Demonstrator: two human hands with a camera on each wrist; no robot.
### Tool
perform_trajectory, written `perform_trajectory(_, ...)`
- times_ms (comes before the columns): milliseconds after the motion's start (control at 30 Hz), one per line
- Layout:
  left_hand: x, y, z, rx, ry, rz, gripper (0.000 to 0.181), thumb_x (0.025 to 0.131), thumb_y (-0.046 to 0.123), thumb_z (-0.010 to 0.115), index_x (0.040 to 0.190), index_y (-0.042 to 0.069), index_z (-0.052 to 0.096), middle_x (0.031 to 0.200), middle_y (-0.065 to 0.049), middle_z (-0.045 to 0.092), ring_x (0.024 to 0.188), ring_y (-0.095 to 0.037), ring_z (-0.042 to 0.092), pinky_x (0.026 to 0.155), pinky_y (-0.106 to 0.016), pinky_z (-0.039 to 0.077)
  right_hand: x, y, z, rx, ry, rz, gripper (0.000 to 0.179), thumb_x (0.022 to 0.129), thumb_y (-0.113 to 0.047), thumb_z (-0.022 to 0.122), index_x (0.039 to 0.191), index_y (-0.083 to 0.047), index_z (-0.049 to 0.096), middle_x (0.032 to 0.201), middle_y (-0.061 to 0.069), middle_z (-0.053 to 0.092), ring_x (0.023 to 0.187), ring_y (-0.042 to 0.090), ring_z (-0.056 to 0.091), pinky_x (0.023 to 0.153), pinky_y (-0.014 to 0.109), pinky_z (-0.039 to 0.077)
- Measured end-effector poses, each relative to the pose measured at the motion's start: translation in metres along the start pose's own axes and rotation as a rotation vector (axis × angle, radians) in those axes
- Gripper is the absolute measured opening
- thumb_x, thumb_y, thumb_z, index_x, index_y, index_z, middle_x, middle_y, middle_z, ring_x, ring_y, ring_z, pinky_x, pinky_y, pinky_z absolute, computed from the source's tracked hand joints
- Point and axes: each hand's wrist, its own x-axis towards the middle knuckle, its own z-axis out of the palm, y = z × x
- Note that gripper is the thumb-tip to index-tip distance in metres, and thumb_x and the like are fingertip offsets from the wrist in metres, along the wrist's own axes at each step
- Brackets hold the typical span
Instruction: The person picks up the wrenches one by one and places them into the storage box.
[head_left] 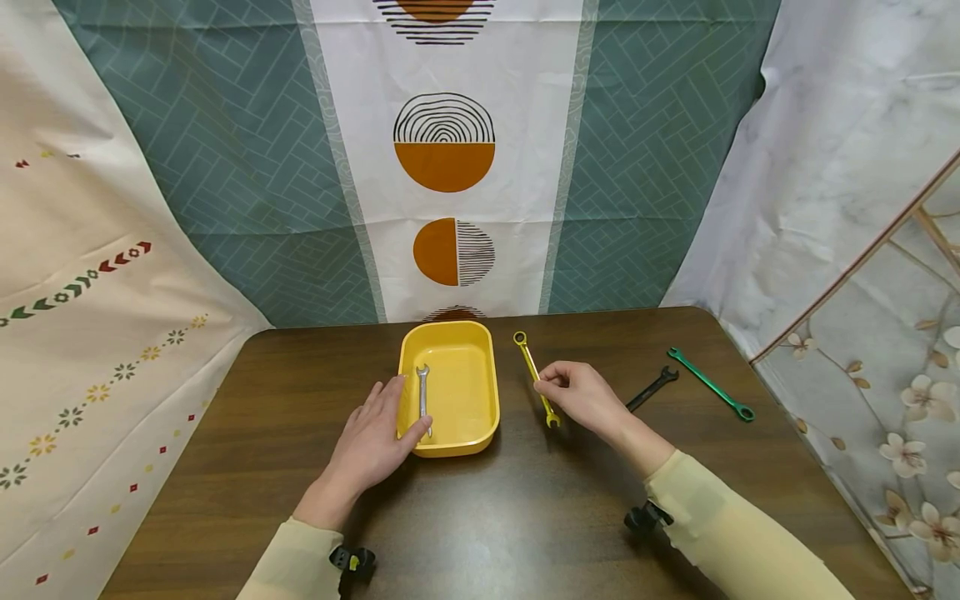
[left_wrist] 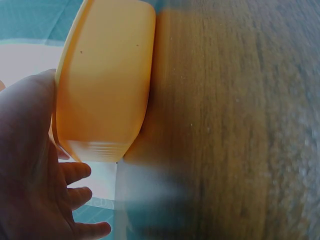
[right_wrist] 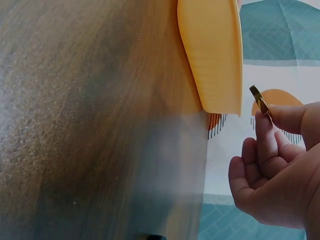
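Observation:
My right hand point(head_left: 577, 390) pinches a yellow combination wrench point(head_left: 531, 361) near its middle between thumb and fingertips. Its ring end points away from me, and its open end is nearer. In the right wrist view, only a short gold-looking piece of the wrench point(right_wrist: 258, 98) shows at the fingertips. My left hand point(head_left: 371, 446) holds the near left corner of a yellow tray point(head_left: 450, 448), thumb over the rim and the other fingers along the outer left side. Inside the tray lies a silver wrench point(head_left: 423, 392), its lower end partly behind the thumb.
To the right on the brown wooden table point(head_left: 487, 517) are a black wrench point(head_left: 654, 388), partly hidden by the right hand, and a green wrench point(head_left: 708, 382). A patterned cloth point(head_left: 637, 167) hangs behind the table's far edge, with other cloths at both sides.

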Motion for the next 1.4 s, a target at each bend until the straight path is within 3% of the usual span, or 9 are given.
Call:
perform_trajectory(467, -0.001, 0.001, 0.001, 0.0, -0.006, 0.0, 0.1, 0.108, 0.072, 0.05, 0.175, 0.003, 0.021, 0.179, -0.02, 0.028, 0.166, -0.046, 0.019, 0.126, -0.075, 0.025, 0.003, -0.009, 0.003, 0.013, -0.008, -0.009, 0.012, 0.106, -0.02, 0.076, 0.111, -0.009, 0.078, 0.097, 0.002, 0.073, 0.083, 0.02, 0.062, 0.073, 0.035, 0.052)
perform_trajectory(1400, 0.0, 0.001, 0.0, -0.006, -0.01, -0.004, 0.099, 0.108, 0.069, 0.054, 0.175, 0.003, 0.021, 0.18, -0.019, 0.028, 0.167, -0.045, 0.019, 0.127, -0.073, 0.024, 0.007, -0.028, 0.012, 0.022, -0.028, -0.019, 0.013, 0.106, -0.022, 0.076, 0.112, -0.01, 0.078, 0.098, 0.003, 0.072, 0.086, 0.02, 0.062, 0.075, 0.034, 0.053)
